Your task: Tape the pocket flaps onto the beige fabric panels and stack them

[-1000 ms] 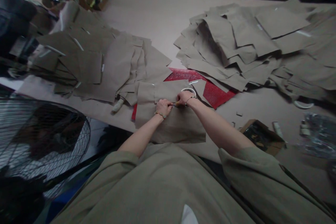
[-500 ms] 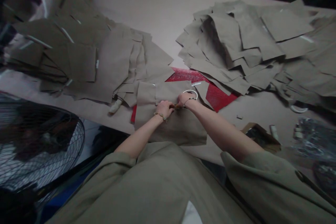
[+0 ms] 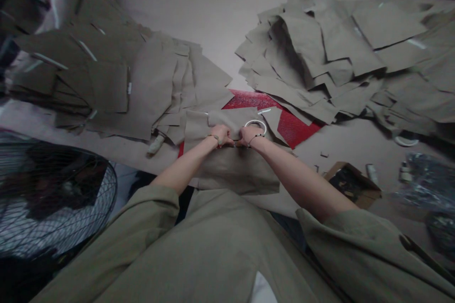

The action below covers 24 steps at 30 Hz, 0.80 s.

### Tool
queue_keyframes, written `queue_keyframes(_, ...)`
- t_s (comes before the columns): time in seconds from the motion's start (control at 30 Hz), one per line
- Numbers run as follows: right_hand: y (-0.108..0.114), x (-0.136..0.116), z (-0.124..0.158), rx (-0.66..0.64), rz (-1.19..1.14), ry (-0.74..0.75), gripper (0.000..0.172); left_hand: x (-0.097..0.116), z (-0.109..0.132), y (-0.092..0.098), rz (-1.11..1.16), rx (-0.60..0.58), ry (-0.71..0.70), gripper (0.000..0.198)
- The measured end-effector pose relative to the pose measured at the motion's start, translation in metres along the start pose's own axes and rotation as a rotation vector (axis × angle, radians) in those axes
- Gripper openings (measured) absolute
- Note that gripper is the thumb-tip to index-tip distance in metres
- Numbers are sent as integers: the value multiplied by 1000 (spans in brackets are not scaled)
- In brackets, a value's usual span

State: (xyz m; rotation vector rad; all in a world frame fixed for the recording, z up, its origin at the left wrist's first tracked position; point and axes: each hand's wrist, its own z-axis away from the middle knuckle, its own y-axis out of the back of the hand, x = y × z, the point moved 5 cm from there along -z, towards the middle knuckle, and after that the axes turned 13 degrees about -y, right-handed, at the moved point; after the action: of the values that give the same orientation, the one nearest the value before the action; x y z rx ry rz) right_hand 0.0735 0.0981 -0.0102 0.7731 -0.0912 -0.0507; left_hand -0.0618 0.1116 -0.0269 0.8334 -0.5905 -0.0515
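A brownish-grey fabric piece (image 3: 238, 173) lies in front of me at the near side of the table, with a folded edge across its middle. My left hand (image 3: 221, 135) is closed with its fingers pinching the fabric at that edge. Close beside it, my right hand (image 3: 249, 135) is closed on the same edge, thumbs almost meeting. A white ring (image 3: 259, 122) shows just behind my right hand. Whatever small thing may sit between the fingertips is too small to make out. A red sheet (image 3: 296, 130) shows under the fabric.
Loose stacks of cut fabric spread over the left (image 3: 142, 80) and right (image 3: 337, 52) of the table. A small open cardboard box (image 3: 368, 194) and clear plastic bags (image 3: 430, 182) lie at the right. A wire-caged fan (image 3: 57, 199) stands at the near left.
My left hand has moved up and turned so both hands now face each other level at the folded edge. My right hand has barely moved. The view has shifted slightly.
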Motion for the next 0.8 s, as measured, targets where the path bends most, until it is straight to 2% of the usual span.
queue_keyframes(0.1, -4, 7, 10, 71, -35, 129, 50, 6, -3, -2, -11, -30, 87, 36)
queue_keyframes(0.17, -7, 16, 25, 151, -97, 238, 42, 11, 0, -2, 9, -3, 136, 36)
queue_keyframes(0.27, -15, 35, 59, 260, -292, 287, 59, 24, 15, -3, 3, 129, 121, 42)
queue_keyframes(0.33, -26, 49, 84, 306, -429, 254, 72, 41, 31, -9, 103, 264, -40, 47)
queue_keyframes(0.4, -39, 57, 107, 328, -528, 252, 78, 62, 50, -17, 310, 399, -271, 44)
queue_keyframes(0.43, -46, 58, 117, 335, -567, 262, 79, 72, 61, -21, 408, 453, -371, 41)
queue_keyframes(0.5, -58, 60, 134, 333, -621, 262, 79, 90, 82, -30, 502, 519, -462, 27)
queue_keyframes(0.57, -69, 63, 146, 316, -656, 214, 75, 104, 101, -38, 492, 552, -445, 16)
queue_keyframes(0.63, -77, 66, 154, 282, -691, 157, 66, 115, 117, -42, 430, 563, -388, 17)
queue_keyframes(0.8, -85, 69, 169, 205, -740, 131, 33, 125, 151, -45, 142, 595, -276, 16)
